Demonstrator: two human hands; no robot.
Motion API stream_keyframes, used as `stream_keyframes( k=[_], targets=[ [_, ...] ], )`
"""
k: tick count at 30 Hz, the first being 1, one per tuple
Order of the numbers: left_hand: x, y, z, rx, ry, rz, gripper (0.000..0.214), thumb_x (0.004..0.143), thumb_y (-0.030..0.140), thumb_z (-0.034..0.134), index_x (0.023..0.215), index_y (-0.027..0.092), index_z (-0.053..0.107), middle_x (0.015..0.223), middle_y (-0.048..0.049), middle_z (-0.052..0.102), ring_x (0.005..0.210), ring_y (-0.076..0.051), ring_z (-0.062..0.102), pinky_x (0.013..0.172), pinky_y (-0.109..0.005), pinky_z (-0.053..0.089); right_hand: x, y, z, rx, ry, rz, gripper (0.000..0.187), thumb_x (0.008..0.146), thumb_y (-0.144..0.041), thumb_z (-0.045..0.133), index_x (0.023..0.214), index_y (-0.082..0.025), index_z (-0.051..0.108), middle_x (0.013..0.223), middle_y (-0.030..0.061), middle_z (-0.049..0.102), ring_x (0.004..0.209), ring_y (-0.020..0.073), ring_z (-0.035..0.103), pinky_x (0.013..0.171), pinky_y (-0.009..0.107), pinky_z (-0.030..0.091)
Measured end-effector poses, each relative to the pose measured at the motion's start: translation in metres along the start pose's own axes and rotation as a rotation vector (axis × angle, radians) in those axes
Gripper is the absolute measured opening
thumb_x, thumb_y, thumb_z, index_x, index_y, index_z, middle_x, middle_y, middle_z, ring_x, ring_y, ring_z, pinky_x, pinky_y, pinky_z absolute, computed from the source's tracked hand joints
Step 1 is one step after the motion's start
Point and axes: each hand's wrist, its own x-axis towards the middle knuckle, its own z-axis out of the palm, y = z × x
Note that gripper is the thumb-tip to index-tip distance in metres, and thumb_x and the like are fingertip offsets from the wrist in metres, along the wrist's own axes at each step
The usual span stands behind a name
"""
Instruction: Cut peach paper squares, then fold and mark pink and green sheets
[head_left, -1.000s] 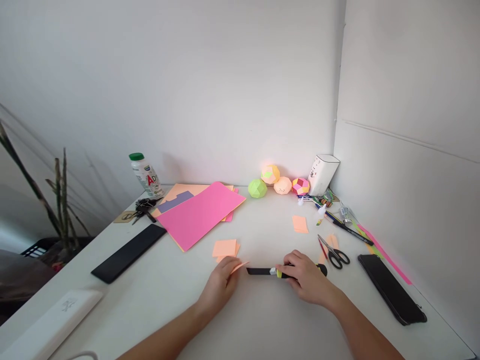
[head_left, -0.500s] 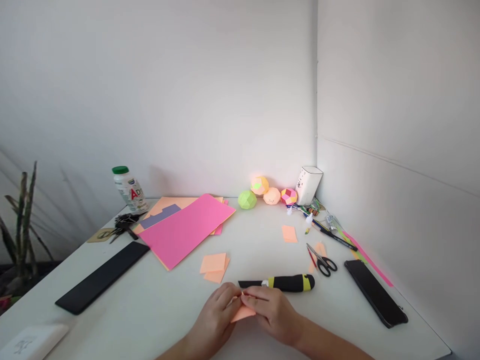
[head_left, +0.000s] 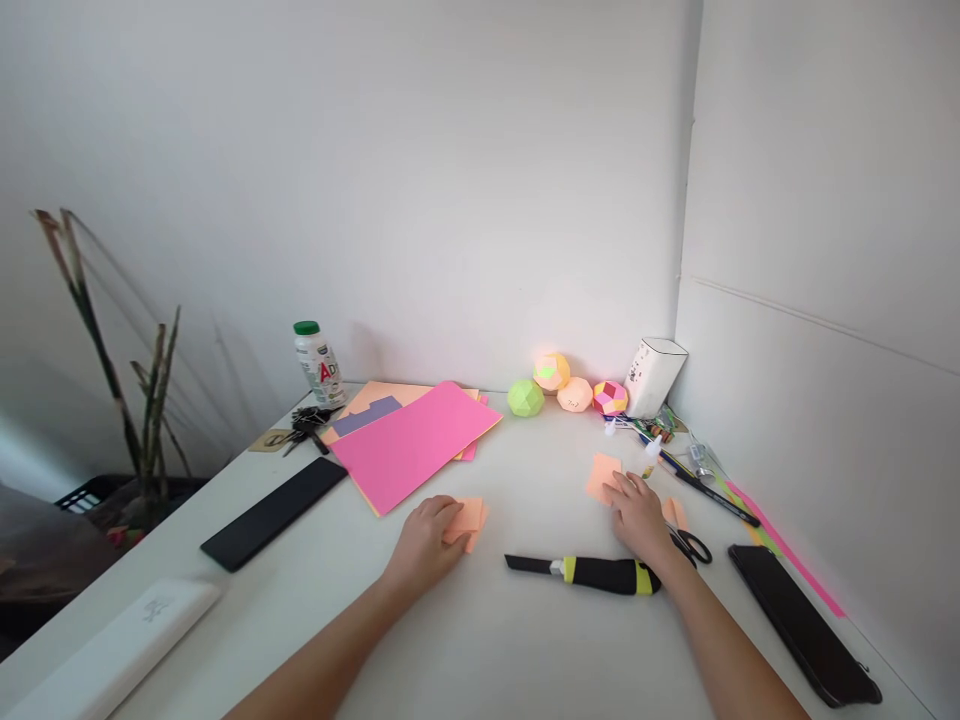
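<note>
My left hand (head_left: 427,537) rests on the white table with its fingers curled over a small stack of orange paper squares (head_left: 471,518). My right hand (head_left: 639,510) reaches forward, its fingertips on a single orange paper square (head_left: 601,470). Between and in front of the hands lies a black and yellow utility knife (head_left: 592,572), untouched. Scissors (head_left: 691,545) lie just right of my right wrist, partly hidden by it.
Pink and orange paper sheets (head_left: 416,440) lie at the back left, with keys (head_left: 304,425) and a bottle (head_left: 315,362). Paper balls (head_left: 574,392) and a white box (head_left: 655,375) stand at the back wall. A black ruler (head_left: 274,512), pens (head_left: 705,480) and a black case (head_left: 806,625) lie around.
Both hands were together folding an orange piece near the front edge. Now they have separated: the left hand moved onto the orange stack, the right hand reached out to the single square.
</note>
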Motion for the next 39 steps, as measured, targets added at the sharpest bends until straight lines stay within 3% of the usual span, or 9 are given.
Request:
stream_keyframes(
  k=[2,6,11,21,26,29,33,36,39],
  targets=[
    [0.000,-0.001,0.002,0.018,-0.028,0.017,0.017,0.076,0.028,0.056,0.090,0.022,0.064,0.103,-0.0072,0.063,0.097,-0.028,0.059,0.086,-0.046,0.049,-0.008,-0.006,-0.003,0.010,-0.009,-0.021,0.043,0.076,-0.004,0.044,0.110,-0.014,0.068,0.124,0.0166,0.059,0.121,0.0334,0.047,0.097,0.056,0.041],
    [-0.003,0.000,0.004,0.047,-0.050,0.010,0.020,0.080,0.028,0.051,0.095,0.022,0.062,0.107,-0.0085,0.061,0.099,-0.028,0.056,0.086,-0.047,0.047,-0.026,-0.034,-0.021,0.123,-0.140,-0.174,0.030,0.088,-0.021,0.049,0.111,-0.022,0.068,0.119,0.0089,0.062,0.108,0.0215,0.058,0.093,0.037,0.049],
    [-0.004,0.001,0.003,0.071,-0.061,-0.013,0.025,0.082,0.035,0.053,0.101,0.022,0.061,0.108,-0.0086,0.059,0.098,-0.028,0.054,0.085,-0.048,0.045,-0.040,-0.066,-0.039,0.265,-0.406,-0.303,0.035,0.078,-0.027,0.070,0.112,-0.025,0.066,0.111,0.0070,0.063,0.106,0.0239,0.056,0.090,0.039,0.049],
    [-0.004,0.002,0.002,0.009,-0.033,-0.042,0.022,0.089,0.033,0.045,0.089,0.021,0.064,0.098,-0.0071,0.061,0.096,-0.026,0.056,0.086,-0.045,0.045,-0.041,-0.068,-0.027,0.249,-0.350,-0.344,0.029,0.081,-0.014,0.063,0.110,-0.017,0.065,0.096,0.0085,0.063,0.093,0.0230,0.055,0.084,0.040,0.048],
    [-0.002,0.007,-0.004,-0.059,0.020,-0.043,0.031,0.093,0.029,0.038,0.073,0.020,0.060,0.083,-0.0058,0.063,0.080,-0.022,0.058,0.072,-0.037,0.048,-0.042,-0.069,-0.025,0.239,-0.336,-0.359,0.028,0.082,-0.014,0.062,0.110,-0.015,0.064,0.095,0.0088,0.063,0.092,0.0231,0.055,0.083,0.040,0.049],
    [-0.001,0.010,-0.011,-0.099,0.080,-0.022,0.034,0.097,0.028,0.034,0.076,0.019,0.060,0.081,-0.0069,0.062,0.077,-0.021,0.057,0.067,-0.035,0.047,-0.042,-0.069,-0.025,0.233,-0.333,-0.365,0.028,0.082,-0.015,0.062,0.110,-0.015,0.064,0.095,0.0088,0.063,0.092,0.0230,0.055,0.083,0.040,0.049],
    [-0.005,0.020,-0.015,-0.175,0.030,0.189,0.034,0.098,0.028,0.031,0.089,0.020,0.063,0.087,-0.0081,0.063,0.083,-0.021,0.056,0.074,-0.037,0.047,-0.042,-0.065,-0.025,0.221,-0.327,-0.352,0.027,0.084,-0.013,0.058,0.111,-0.015,0.064,0.096,0.0091,0.063,0.092,0.0228,0.055,0.083,0.039,0.050],
    [-0.014,0.036,-0.012,-0.234,-0.158,0.439,0.029,0.097,0.025,0.035,0.089,0.022,0.062,0.083,-0.0049,0.064,0.077,-0.018,0.055,0.072,-0.033,0.046,-0.042,-0.061,-0.024,0.205,-0.319,-0.306,0.029,0.086,-0.013,0.053,0.113,-0.015,0.062,0.099,0.0110,0.062,0.092,0.0243,0.056,0.081,0.042,0.050],
    [-0.023,0.052,-0.008,-0.257,-0.322,0.583,0.024,0.096,0.023,0.041,0.082,0.022,0.060,0.083,-0.0038,0.062,0.075,-0.017,0.054,0.071,-0.031,0.045,-0.040,-0.057,-0.023,0.200,-0.328,-0.267,0.030,0.087,-0.015,0.051,0.115,-0.014,0.062,0.102,0.0131,0.062,0.094,0.0263,0.056,0.080,0.043,0.050]
  ],
)
